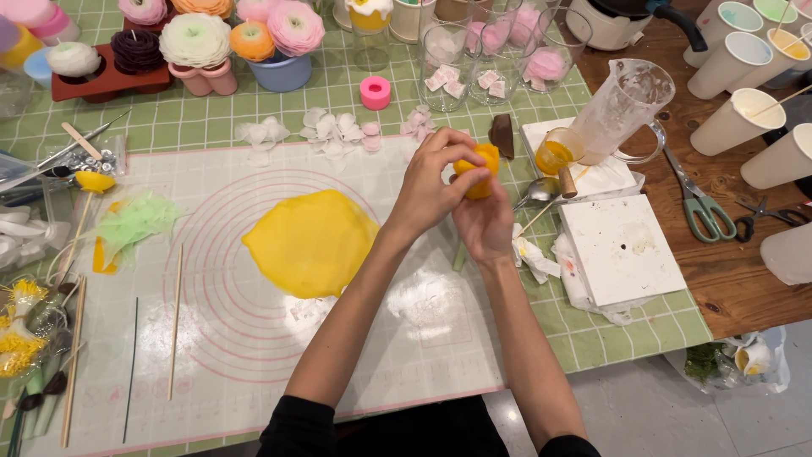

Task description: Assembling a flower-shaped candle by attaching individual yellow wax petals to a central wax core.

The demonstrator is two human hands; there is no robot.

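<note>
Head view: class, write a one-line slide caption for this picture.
Both hands, left hand above right hand, shape a small orange-yellow flower beside a flat yellow sheet on the work mat.

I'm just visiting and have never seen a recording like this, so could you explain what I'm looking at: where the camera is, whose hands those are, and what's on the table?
There is no machine here. One camera sits on a person's head and looks down, so the two bare arms reaching up from the bottom edge are that person's own. The left hand and the right hand meet around a small yellow flower-shaped piece, the left fingers pinching it from above and the right hand cupping it from below. Beside them, on a pale work mat with pink rings, lies a flat yellow sheet. Thin wooden sticks lie further left. At the far edge stand finished flowers in small pots. To the right are a clear jug, green-handled scissors and white paper cups.
</note>
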